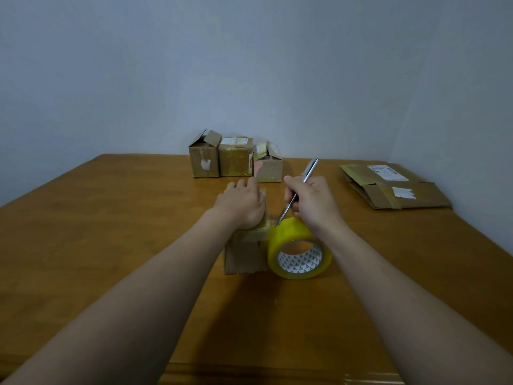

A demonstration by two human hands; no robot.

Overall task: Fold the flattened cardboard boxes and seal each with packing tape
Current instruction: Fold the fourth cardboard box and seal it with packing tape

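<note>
A small cardboard box (245,254) stands on the wooden tabletop (111,218), close in front of the person and near the middle of the view. The left hand (241,204) lies palm down on the box top with its fingers stretched out flat, pressing on it and grasping nothing. Yellowish tape shows on the box top just beside the heel of that hand.

A roll of yellow packing tape (299,248) stands on its edge right against the box's right side, with its open core facing the person. The right hand (312,201) is curled around a slim silver knife (309,170), held like a pen with the handle sticking up and away. The blade slants down and to the left, and its tip is at the stretch of tape between the box top and the top of the roll. I cannot tell whether the tip is cutting the tape.

At the far edge of the tabletop, against the pale wall, three folded boxes (236,158) stand in a row, touching. The left one has flaps standing open, and the right one has loose flaps too. Well apart on the right lies a stack of flattened cardboard (394,190) with white labels on it.
</note>
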